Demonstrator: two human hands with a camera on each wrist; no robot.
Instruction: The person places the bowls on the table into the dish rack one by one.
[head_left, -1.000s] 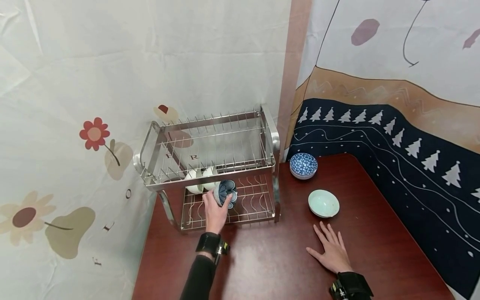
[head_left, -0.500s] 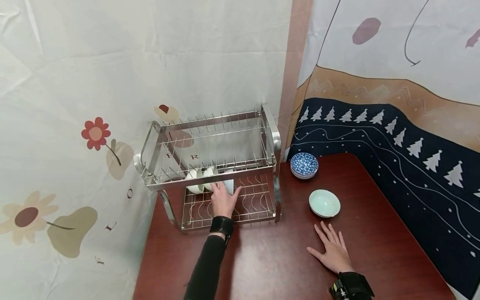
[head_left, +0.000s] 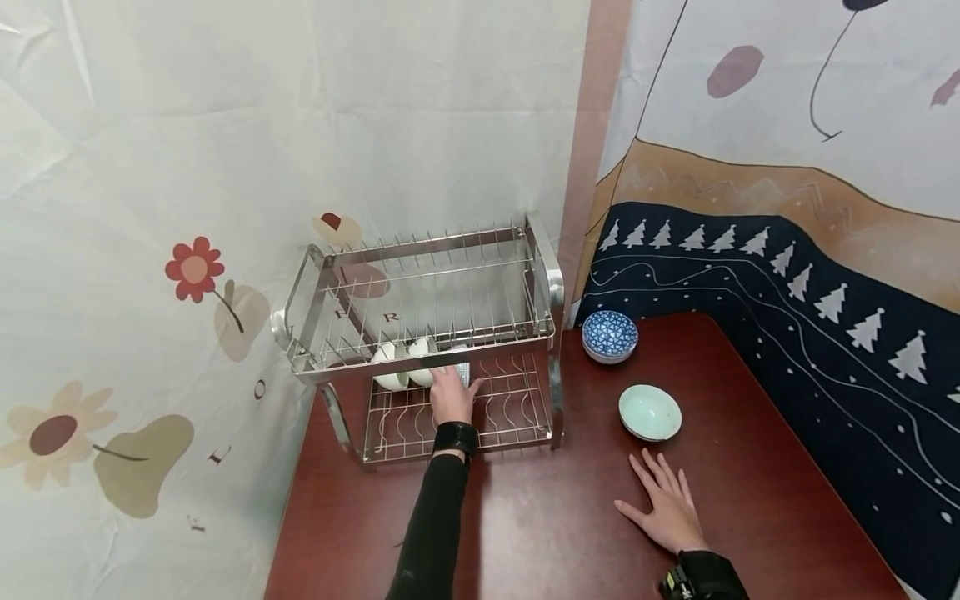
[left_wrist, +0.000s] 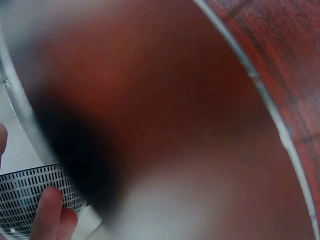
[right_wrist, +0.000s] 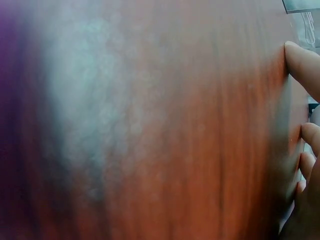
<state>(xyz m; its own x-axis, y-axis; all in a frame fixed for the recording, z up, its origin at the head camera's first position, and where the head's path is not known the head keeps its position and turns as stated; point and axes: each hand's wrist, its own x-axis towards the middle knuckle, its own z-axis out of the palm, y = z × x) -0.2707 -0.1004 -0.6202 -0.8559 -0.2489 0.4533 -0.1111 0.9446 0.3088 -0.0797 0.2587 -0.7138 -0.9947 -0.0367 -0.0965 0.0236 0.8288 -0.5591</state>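
Observation:
My left hand [head_left: 452,393] reaches under the upper tier of the metal dish rack [head_left: 442,346], at a small bowl with a dashed grey-blue outside [head_left: 464,373] on the lower tier. In the left wrist view two fingertips overlap the wall of this dashed bowl [left_wrist: 22,187], and another digit shows apart from it at the left edge. My thumb is spread to the right. Just left of it, two white bowls [head_left: 422,367] stand on edge in the wires. My right hand [head_left: 663,508] lies flat on the table, fingers spread, below a pale green bowl [head_left: 650,413].
Blue-and-white patterned bowls [head_left: 610,335], apparently stacked, stand at the back right of the red-brown table [head_left: 555,525]. The rack's upper tier, with its upright wires, hangs over the left hand. Printed cloth [head_left: 450,125] lines the walls behind.
My left hand has moved from the rack's front to under its upper tier. The dashed bowl has gone from my grip above the lower tier to standing in it. My right hand stayed put.

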